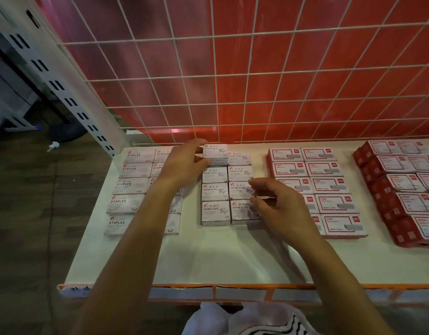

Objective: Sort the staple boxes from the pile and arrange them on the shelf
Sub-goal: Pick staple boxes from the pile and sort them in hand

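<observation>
On the white shelf [208, 257], white boxes marked STAPLES [129, 184] lie in rows at the left. In the middle sit two columns of white PAPER CLIPS boxes [214, 193]. My left hand [182, 163] grips one PAPER CLIPS box [215, 151] at the far end of the left column, on top of another box. My right hand [278, 204] pinches a small white-and-red box [265, 197] by the right column; most of that box is hidden by my fingers.
Red-framed white boxes [327, 184] lie in rows right of centre. Stacked red boxes [402, 189] fill the far right. A white wire grid [232, 76] backs the shelf against a red wall. A slotted white upright [51, 76] stands at the left.
</observation>
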{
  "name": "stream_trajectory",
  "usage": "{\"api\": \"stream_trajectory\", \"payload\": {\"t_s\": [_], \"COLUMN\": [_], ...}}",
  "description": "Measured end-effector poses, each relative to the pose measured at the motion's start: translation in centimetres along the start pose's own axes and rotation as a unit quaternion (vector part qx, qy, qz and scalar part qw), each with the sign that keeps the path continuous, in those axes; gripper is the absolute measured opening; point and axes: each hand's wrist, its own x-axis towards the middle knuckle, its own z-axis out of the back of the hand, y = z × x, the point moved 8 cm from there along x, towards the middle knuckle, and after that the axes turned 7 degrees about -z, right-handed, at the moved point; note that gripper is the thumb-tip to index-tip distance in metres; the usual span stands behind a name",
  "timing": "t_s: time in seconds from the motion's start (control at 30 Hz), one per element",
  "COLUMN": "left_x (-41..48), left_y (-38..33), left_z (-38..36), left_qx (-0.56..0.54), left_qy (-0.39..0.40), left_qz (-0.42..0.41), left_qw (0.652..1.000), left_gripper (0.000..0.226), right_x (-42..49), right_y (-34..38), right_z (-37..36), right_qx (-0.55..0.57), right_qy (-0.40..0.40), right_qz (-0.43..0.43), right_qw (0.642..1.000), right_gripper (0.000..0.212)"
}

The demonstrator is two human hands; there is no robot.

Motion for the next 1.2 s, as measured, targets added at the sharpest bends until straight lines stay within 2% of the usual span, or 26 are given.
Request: {"api": "stream_trajectory", "payload": {"t_s": [0.2, 0.3, 0.43, 0.73, 0.93, 1.07, 1.2], "left_x": [0.3, 0.6, 0.9, 1.6, 1.5, 1.1, 0.3], "left_y": [-0.3, -0.1, -0.9, -0.9, -0.9, -1.2, -2.1], "left_z": [-0.1, -0.4, -0.8, -1.0, -0.9, -1.0, -0.5], "left_qx": [0.018, 0.029, 0.063, 0.084, 0.076, 0.095, 0.135], "left_qy": [0.010, 0.046, 0.095, 0.134, 0.132, 0.129, 0.076], "left_qz": [-0.009, -0.002, -0.009, -0.014, -0.014, -0.027, -0.046], "left_qw": [1.000, 0.999, 0.993, 0.987, 0.988, 0.987, 0.987], "left_gripper": [0.048, 0.046, 0.062, 0.044, 0.045, 0.062, 0.074], "right_x": [-0.2, -0.2, -0.2, -0.3, -0.2, -0.3, -0.5], "right_y": [-0.1, -0.3, -0.4, -0.4, -0.4, -0.3, 0.2], "right_z": [0.2, 0.4, 0.5, 0.5, 0.4, 0.6, 1.2], "right_qx": [0.000, 0.002, 0.002, 0.000, -0.006, -0.004, -0.018], "right_qy": [0.003, 0.000, -0.002, 0.000, 0.001, -0.004, -0.010], "right_qz": [0.005, 0.001, 0.001, -0.002, -0.002, 0.004, 0.019], "right_qw": [1.000, 1.000, 1.000, 1.000, 1.000, 1.000, 1.000], "right_gripper": [0.037, 0.037, 0.035, 0.036, 0.036, 0.035, 0.035]}}
